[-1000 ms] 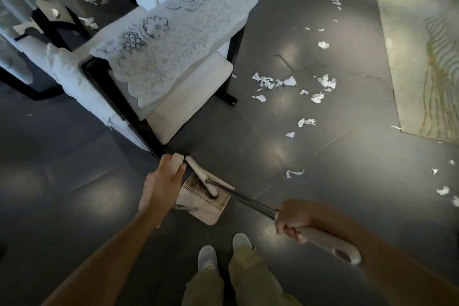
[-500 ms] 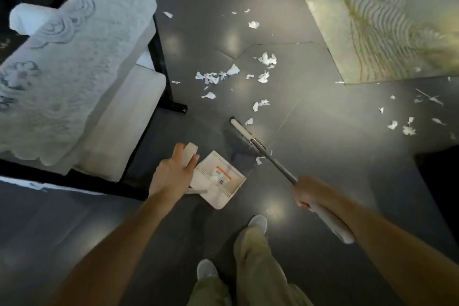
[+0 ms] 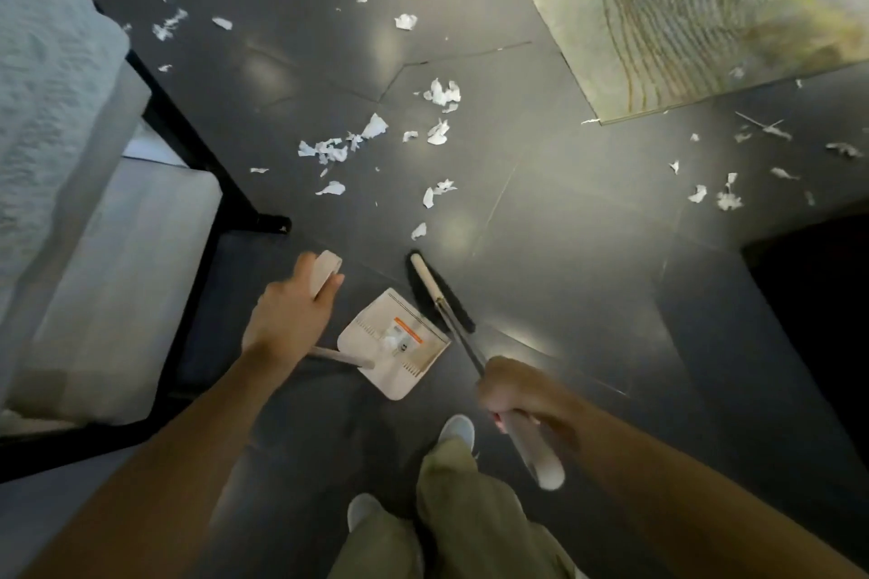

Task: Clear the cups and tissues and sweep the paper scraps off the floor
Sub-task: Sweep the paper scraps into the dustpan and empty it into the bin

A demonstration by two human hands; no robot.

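At the bottom centre of the frame, two pale shoes (image 3: 458,430) are being shown on the dark floor (image 3: 588,273), with the tools held just ahead of them. The broom (image 3: 458,336) is being gripped by the right hand (image 3: 512,390) at lower centre-right. Its fingers are curled tightly round the shaft where the metal rod meets the cream grip. The upright handle (image 3: 325,270) of the dustpan (image 3: 395,343) is being gripped by the left hand (image 3: 287,320) at centre-left, fingers wrapped round its cream top. The pan is being kept low, between the two hands, with its mouth turned toward the broom head (image 3: 439,292), which is lying just beside the pan's upper right edge. Little or nothing is judged to be inside the pan, so sweeping is being treated as barely begun. The paper scraps (image 3: 338,146) are lying well beyond the fingers of both hands: the nearest single piece is lying just past the broom head, a dense group is spread across the centre, and others are scattered toward the upper left and the right edge. An armchair (image 3: 117,273) is bounding the left side, and a rug (image 3: 705,14) is occupying the upper right. No cups or tissues are in view, so that part of the task cannot be judged.
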